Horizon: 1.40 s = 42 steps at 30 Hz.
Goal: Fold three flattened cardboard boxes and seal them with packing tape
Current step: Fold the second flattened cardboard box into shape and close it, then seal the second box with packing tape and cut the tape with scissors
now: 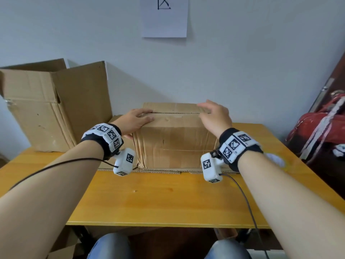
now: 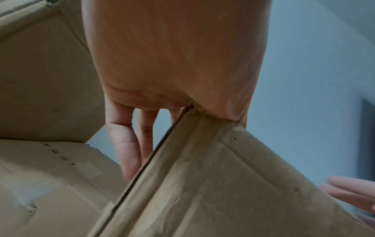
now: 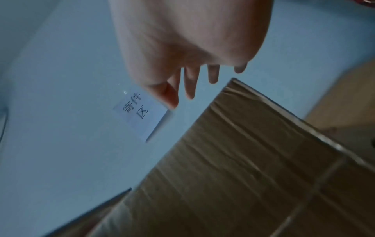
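Yellow counter (image 1: 168,199): left hand (image 1: 135,119) lies flat pressing the box (image 1: 175,144) flaps; right hand (image 1: 214,116) hovers spread, so its untaped seam may spring open.

The sheet of paper (image 1: 164,16) on the wall is cut off by the head view's top edge. The right wrist view is blurred, smearing the box (image 3: 233,168). The left hand (image 1: 133,121) hides the box's left top corner, and its thumb is out of sight behind the side.

Pale wall (image 1: 242,53), paper sign (image 1: 164,17), perhaps wooden table (image 1: 158,202)
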### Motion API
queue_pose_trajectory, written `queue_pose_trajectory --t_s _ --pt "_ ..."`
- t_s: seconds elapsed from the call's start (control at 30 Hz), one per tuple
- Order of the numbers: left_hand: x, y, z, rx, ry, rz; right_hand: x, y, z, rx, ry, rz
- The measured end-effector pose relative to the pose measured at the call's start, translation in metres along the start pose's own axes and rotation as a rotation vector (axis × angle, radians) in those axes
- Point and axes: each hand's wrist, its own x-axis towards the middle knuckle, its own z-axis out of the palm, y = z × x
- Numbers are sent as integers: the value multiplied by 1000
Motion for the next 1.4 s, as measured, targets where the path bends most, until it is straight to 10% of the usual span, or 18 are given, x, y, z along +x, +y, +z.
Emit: queue_pose_trajectory --t_s 0.2,0.63,0.83,1.2,1.4 --pt "5 7 3 155 50 82 12 13 13 -375 -304 84" --pt "28 116 101 613 85 222 -4 58 -22 207 -24 129" --pt "46 131 122 687 143 99 -30 174 -73 -312 -84 517" --pt "47 162 144 848 175 -41 -39 251 -80 -644 -253 639" --pt "33 144 131 721 242 134 -24 193 -87 -133 163 332"
